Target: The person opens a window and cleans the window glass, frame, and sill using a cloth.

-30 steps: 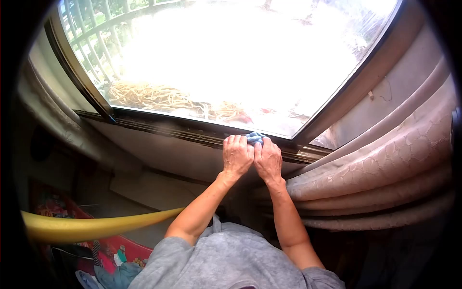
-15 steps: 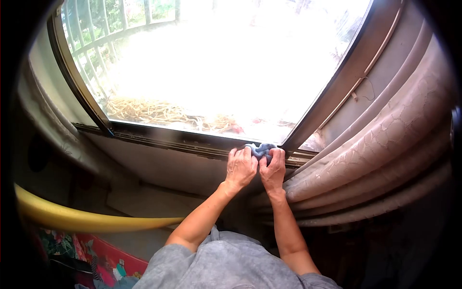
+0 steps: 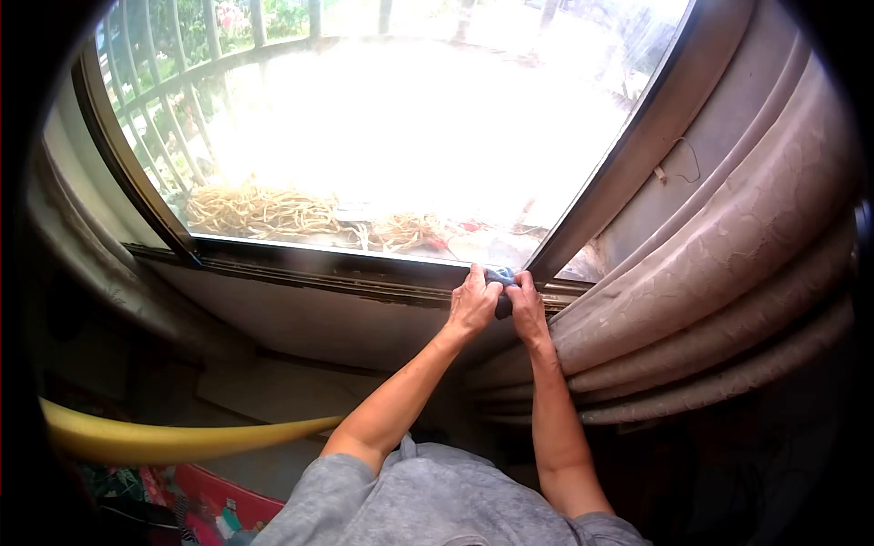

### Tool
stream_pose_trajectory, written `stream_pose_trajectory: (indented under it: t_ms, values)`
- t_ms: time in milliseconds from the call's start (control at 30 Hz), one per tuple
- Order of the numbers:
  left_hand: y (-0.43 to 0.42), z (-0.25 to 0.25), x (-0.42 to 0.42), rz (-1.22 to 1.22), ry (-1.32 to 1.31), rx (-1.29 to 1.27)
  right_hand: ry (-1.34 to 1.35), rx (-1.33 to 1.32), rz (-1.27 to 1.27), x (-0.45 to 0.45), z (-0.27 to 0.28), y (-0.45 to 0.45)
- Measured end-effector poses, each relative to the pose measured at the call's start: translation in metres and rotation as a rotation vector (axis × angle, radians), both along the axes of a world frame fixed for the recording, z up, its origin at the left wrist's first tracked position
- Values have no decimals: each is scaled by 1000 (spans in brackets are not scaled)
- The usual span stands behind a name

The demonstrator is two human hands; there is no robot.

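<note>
A blue cloth (image 3: 500,276) is bunched between my two hands at the lower right corner of the window frame (image 3: 341,264). My left hand (image 3: 474,301) grips its left side, fingers bent over the bottom rail. On the cloth's right side, my right hand (image 3: 527,305) is closed, with the thumb close to the left hand. A darker fold hangs down between the hands. Parts of the cloth are hidden under the fingers.
A pale patterned curtain (image 3: 692,264) hangs close to my right arm; another curtain (image 3: 109,264) is at the left. A yellow curved object (image 3: 182,441) crosses the lower left, above a red container (image 3: 223,491) with mixed items. Dry stalks (image 3: 264,211) lie beyond the glass.
Compared with the earlier frames, my hands and the cloth have shifted right along the bottom rail to the frame's corner. The cloth is bunched smaller than half a second ago, and a dark fold now hangs below.
</note>
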State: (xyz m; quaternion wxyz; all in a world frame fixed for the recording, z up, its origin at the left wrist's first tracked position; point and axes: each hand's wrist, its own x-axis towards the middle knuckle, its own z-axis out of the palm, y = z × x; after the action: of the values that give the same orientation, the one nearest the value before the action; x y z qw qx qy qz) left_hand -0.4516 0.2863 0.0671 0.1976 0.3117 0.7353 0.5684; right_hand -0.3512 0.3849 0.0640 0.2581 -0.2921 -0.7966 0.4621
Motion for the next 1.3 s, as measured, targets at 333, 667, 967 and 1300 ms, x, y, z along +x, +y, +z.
stream_pose_trajectory:
  t_ms: [333,667,967,1300]
  values:
    - [-20,-9,-12,57,177,122,276,251,-210,-2,4,-19]
    - [-31,-13,-6,139,802,-87,-102,619,-225,-11,-12,-28]
    - [6,-10,9,-109,87,15,-51,181,-108,3,-9,1]
    - [13,-16,6,-134,-87,117,158,-50,27,11,-5,9]
